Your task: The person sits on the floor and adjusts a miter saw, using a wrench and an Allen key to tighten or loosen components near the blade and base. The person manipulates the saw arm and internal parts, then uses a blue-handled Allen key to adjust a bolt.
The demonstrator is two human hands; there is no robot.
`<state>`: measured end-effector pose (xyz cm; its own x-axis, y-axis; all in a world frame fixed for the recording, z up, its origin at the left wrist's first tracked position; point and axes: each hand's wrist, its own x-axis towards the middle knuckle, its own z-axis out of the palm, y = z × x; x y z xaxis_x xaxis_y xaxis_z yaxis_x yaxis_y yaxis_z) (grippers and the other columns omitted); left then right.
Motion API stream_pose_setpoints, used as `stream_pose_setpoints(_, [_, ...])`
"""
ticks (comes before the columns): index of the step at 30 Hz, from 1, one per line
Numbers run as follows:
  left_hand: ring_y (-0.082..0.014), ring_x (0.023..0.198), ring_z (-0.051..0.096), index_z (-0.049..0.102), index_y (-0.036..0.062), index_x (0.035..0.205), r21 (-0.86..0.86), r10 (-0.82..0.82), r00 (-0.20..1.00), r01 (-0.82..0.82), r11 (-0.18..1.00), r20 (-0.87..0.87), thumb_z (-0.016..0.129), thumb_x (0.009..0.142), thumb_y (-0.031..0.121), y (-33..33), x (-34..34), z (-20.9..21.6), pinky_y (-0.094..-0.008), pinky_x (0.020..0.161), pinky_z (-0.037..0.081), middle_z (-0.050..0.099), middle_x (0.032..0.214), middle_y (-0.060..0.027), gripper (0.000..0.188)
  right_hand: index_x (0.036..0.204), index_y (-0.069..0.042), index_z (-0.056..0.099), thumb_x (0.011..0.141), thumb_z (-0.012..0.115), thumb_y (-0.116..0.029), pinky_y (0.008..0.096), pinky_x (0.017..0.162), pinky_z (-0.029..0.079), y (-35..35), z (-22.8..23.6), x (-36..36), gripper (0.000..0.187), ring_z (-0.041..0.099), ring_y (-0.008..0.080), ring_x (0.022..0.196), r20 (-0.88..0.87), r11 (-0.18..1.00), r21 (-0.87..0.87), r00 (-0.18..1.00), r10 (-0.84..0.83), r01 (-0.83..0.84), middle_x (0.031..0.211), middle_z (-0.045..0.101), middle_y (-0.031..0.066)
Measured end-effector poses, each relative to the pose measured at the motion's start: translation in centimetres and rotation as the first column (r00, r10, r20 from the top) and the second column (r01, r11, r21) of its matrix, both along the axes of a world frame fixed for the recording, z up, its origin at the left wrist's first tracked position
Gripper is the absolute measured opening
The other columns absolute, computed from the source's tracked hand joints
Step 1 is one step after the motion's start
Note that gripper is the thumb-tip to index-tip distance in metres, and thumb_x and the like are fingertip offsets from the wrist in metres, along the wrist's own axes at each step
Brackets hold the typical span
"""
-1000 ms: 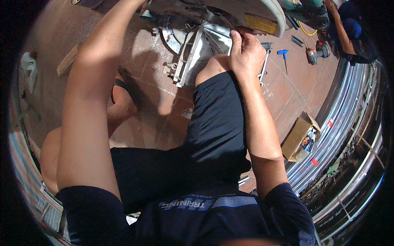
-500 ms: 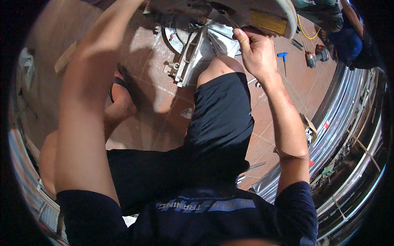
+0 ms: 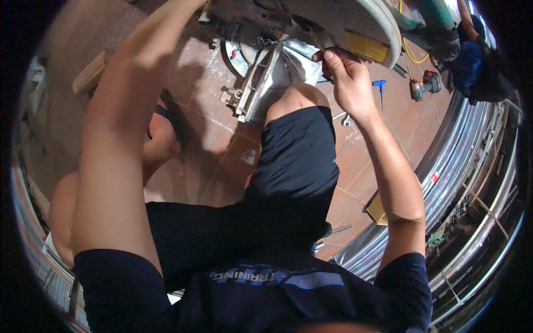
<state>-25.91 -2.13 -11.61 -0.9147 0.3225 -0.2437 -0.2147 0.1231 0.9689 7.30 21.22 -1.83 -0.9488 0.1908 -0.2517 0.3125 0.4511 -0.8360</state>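
In front of me is a miter saw, its dusty dark guard with a yellow label overhanging the pale metal base. My right hand is closed, thumb against fingers, beside the guard's lower edge. It pinches a thin rod-like metal tool whose far end reaches up to an opening in the guard; the tool's exact kind does not show. My left forearm stretches up to the saw's left side, and the hand itself lies beyond the upper edge. My knee is close to the base.
On the tiled floor to the right lie a blue-handled T-shaped hex key, a cordless drill and a wrench. Long metal profiles line the right side. A wooden block is at left; another person is at upper right.
The saw guard shows slightly lower and further left in view. My right hand has shifted a little downward, still pinching the thin tool. The wrench beside my wrist shows more fully.
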Motion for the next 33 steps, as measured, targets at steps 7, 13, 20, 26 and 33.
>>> stream_pose_setpoints(7, [-0.0254, 0.07, 0.065, 0.068, 0.0051, 0.09, 0.208, -0.054, 0.988, 0.023, 0.978, 0.142, 0.058, 0.103, 0.028, -0.2, -0.4, -0.7, -0.0388, 0.066, 0.053, 0.066, 0.08, -0.0113, 0.029, 0.104, 0.002, 0.078, 0.109, 0.06, -0.034, 0.045, 0.079, 0.054, -2.5, -0.8, 0.5, 0.04, 0.073, 0.0364, 0.083, -0.045, 0.965, 0.169, 0.98, -0.195, 0.2, 0.085, 0.073, 0.0224])
stream_pose_setpoints(13, [-0.0223, 0.079, 0.072, 0.072, 0.0052, 0.105, 0.266, -0.012, 0.987, -0.032, 0.964, 0.16, 0.057, 0.106, 0.031, -0.5, -0.1, -1.8, -0.0389, 0.069, 0.056, 0.075, 0.094, -0.0103, 0.03, 0.105, -0.001, 0.078, 0.109, 0.061, -0.041, 0.0491, 0.077, 0.054, -1.8, 0.6, 0.4, 0.044, 0.072, 0.0432, 0.083, 0.061, 0.952, 0.275, 0.986, -0.156, 0.133, 0.082, 0.072, 0.0248])
stream_pose_setpoints(20, [-0.0233, 0.082, 0.074, 0.076, 0.0027, 0.099, 0.192, -0.102, 0.993, 0.09, 0.977, 0.055, 0.058, 0.104, 0.03, -0.7, 2.0, 1.6, -0.0385, 0.07, 0.056, 0.077, 0.091, -0.0106, 0.033, 0.101, 0.0, 0.078, 0.111, 0.056, -0.046, 0.0474, 0.079, 0.055, -0.5, 0.7, -0.1, 0.052, 0.072, 0.0427, 0.084, 0.022, 0.96, 0.28, 0.999, 0.025, -0.031, 0.084, 0.073, 0.0232])
stream_pose_setpoints(26, [-0.025, 0.077, 0.074, 0.078, 0.0025, 0.091, -0.147, -0.142, 0.84, 0.075, 0.986, -0.524, 0.073, 0.091, 0.023, -0.3, 3.8, 3.2, -0.0397, 0.068, 0.055, 0.079, 0.086, -0.0101, 0.021, 0.091, 0.003, 0.072, 0.112, 0.054, -0.049, 0.0411, 0.078, 0.053, 1.0, 0.5, -0.9, 0.059, 0.064, 0.0291, 0.077, 0.049, 0.991, 0.106, 0.996, 0.074, -0.079, 0.079, 0.069, 0.0161])
stream_pose_setpoints(33, [-0.0338, 0.081, 0.077, 0.076, 0.0023, 0.081, -0.705, -0.354, 0.845, -0.037, 0.708, -0.401, 0.088, 0.069, 0.032, 2.6, 7.4, 7.6, -0.0451, 0.076, 0.057, 0.074, 0.083, -0.0225, 0.035, 0.095, 0.003, 0.075, 0.112, 0.053, -0.043, 0.047, 0.088, 0.056, 0.7, 5.5, 6.3, 0.054, 0.075, 0.0336, 0.093, 0.56, 0.905, 0.363, 0.828, -0.024, -0.219, 0.09, 0.076, 0.0226])
